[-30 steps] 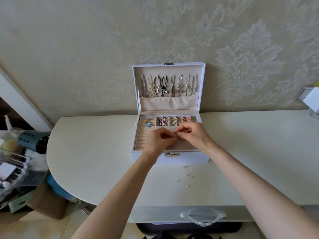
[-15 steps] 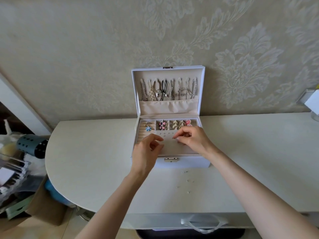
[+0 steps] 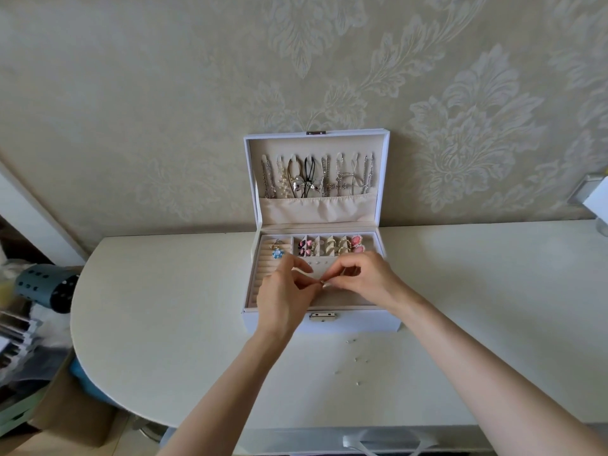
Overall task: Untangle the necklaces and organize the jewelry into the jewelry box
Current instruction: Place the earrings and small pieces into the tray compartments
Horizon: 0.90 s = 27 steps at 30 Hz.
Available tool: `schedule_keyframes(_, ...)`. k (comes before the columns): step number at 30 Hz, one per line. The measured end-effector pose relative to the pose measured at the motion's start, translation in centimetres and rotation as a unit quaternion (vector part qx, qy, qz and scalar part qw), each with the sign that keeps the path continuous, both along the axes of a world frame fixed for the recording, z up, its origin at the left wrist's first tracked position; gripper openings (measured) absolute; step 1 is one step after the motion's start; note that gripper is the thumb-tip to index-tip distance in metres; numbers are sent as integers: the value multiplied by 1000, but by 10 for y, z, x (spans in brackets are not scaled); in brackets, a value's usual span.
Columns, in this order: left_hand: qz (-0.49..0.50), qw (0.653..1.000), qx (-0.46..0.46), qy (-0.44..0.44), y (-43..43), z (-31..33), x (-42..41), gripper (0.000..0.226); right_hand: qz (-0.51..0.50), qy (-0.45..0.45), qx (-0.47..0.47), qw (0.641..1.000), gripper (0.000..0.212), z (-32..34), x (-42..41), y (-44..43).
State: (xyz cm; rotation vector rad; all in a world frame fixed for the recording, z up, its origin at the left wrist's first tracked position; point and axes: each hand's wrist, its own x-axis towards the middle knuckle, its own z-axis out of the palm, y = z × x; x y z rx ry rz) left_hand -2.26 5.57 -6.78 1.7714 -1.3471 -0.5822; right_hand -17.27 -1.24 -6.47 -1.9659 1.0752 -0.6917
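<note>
**Two bare arms, two bare hands**

The left forearm (image 3: 230, 390) is bare along all of its visible length, slim, and narrows towards the wrist. The right forearm (image 3: 477, 357) is bare as well and looks broader near the lower corner, where the wide lens stretches it. The left hand (image 3: 283, 297) and right hand (image 3: 368, 281) are uncovered, with slender fingers (image 3: 345, 265). A pale nail (image 3: 324, 284) shows at one fingertip. Finer detail is too small to tell.
</note>
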Motion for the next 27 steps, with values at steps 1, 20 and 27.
schedule_keyframes(1, 1, 1000, 0, -5, 0, 0, -1, 28, 1, -3, 3, 1000, 27, -1, 0, -1)
schedule_keyframes(20, 24, 997, -68, -25, 0, -7, 10, 18, -100, -42, -8, 994, 23, -1, 1, -7)
schedule_keyframes(27, -7, 991, -57, -121, -22, -8, 37, 22, -70, 85, -102, 989, 11, 0, 5, -21)
